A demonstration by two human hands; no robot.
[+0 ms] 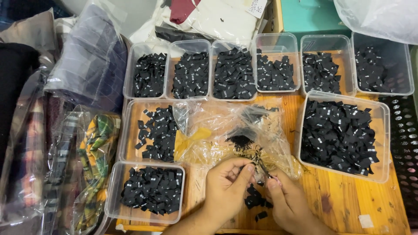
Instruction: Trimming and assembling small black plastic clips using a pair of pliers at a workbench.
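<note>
Wooden table (348, 196); left hand (226, 185), right hand (285, 202) pinch black label (261, 167) together, grip detail unclear.

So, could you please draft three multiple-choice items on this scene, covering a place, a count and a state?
1. Where is the largest clear tub of black labels?
A. right of the crumpled plastic bag
B. left of the fabric bundles
C. under the hands

2. How many clear tubs stand in the back row?
A. three
B. six
C. nine

3. How do the left hand and right hand stand?
A. flat and apart
B. inside a tub
C. close together, fingertips pinched

Answers: 1 A, the tub sits right of the plastic bag. 2 B, six tubs line the back of the wooden table. 3 C, both hands meet above a small pile of black labels.
</note>
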